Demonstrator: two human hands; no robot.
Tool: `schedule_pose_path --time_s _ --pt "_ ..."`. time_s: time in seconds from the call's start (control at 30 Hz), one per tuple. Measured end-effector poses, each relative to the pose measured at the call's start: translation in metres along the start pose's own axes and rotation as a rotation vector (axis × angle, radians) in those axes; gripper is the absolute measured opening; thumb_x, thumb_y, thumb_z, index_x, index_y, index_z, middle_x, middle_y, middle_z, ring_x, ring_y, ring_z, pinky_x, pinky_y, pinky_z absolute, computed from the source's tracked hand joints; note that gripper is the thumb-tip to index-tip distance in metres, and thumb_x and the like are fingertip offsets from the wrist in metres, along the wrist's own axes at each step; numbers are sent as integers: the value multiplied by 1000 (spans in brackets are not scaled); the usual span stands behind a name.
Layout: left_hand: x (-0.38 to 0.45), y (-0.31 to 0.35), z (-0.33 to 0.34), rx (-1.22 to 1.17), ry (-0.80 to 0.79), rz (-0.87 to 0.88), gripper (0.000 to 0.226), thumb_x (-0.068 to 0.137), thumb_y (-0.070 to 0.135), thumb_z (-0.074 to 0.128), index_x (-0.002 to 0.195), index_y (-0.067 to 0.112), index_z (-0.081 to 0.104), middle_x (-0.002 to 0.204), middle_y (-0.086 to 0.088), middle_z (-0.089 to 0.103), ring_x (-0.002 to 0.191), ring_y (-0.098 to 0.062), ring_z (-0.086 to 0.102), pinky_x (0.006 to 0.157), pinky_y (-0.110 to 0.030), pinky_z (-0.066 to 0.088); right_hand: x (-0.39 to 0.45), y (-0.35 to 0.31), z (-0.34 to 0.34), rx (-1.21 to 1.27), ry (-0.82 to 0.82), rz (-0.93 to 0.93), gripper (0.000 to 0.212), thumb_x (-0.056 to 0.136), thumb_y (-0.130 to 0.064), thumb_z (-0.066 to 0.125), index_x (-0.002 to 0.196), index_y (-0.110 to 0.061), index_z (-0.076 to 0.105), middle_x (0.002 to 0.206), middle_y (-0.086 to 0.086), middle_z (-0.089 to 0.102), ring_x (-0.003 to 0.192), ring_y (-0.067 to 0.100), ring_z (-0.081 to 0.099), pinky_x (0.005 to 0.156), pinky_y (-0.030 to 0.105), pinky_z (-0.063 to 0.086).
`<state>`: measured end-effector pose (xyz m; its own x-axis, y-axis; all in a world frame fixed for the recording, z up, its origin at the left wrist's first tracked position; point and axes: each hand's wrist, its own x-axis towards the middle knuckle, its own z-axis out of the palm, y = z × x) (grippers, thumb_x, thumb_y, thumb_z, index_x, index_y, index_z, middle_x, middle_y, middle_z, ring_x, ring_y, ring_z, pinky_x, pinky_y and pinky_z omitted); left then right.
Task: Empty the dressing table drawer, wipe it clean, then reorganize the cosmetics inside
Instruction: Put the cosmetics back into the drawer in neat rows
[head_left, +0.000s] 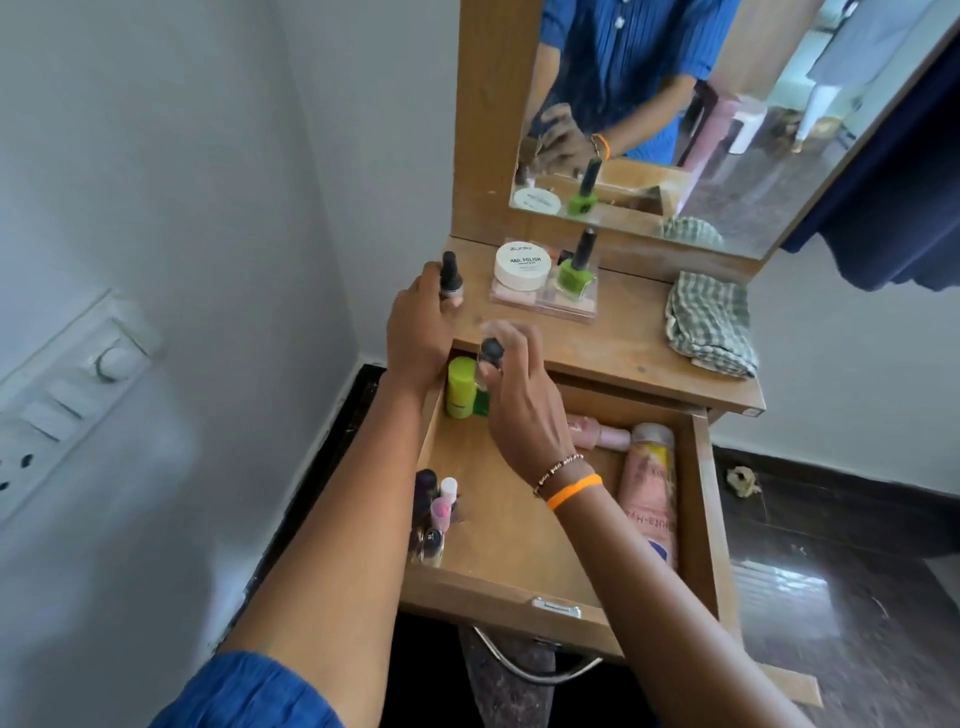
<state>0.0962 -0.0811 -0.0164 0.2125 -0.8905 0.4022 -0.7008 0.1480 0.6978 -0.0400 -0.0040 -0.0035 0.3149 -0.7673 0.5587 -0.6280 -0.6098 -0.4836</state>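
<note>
The wooden drawer stands pulled out below the dressing table top. My left hand grips a small dark-capped bottle at the top's left edge. My right hand holds another small black-capped bottle above the drawer's far left corner. Inside the drawer lie a lime green container, a pink bottle, a large pink tube and several small nail polish bottles at the left wall.
On the top sit a white nail polish jar and a green nail polish bottle on a clear tray, and a folded checked cloth at the right. A mirror rises behind. A wall switchboard is to the left.
</note>
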Motion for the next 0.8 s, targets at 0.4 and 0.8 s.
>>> schedule_pose_path --time_s 0.4,0.8 --pt "-89 11 -48 -49 -191 -80 12 80 19 70 82 20 57 70 14 52 62 0 50 56 -8 36 -43 39 26 470 -168 407 34 78 7 65 110 -4 56 105 2 56 94 16 59 85 24 53" --pt "-126 2 -36 171 -175 -166 18 79 25 66 81 7 64 83 3 51 75 -16 50 63 -24 36 -48 35 31 379 -479 444 37 71 5 71 105 -8 64 98 5 65 81 11 58 64 -2 42"
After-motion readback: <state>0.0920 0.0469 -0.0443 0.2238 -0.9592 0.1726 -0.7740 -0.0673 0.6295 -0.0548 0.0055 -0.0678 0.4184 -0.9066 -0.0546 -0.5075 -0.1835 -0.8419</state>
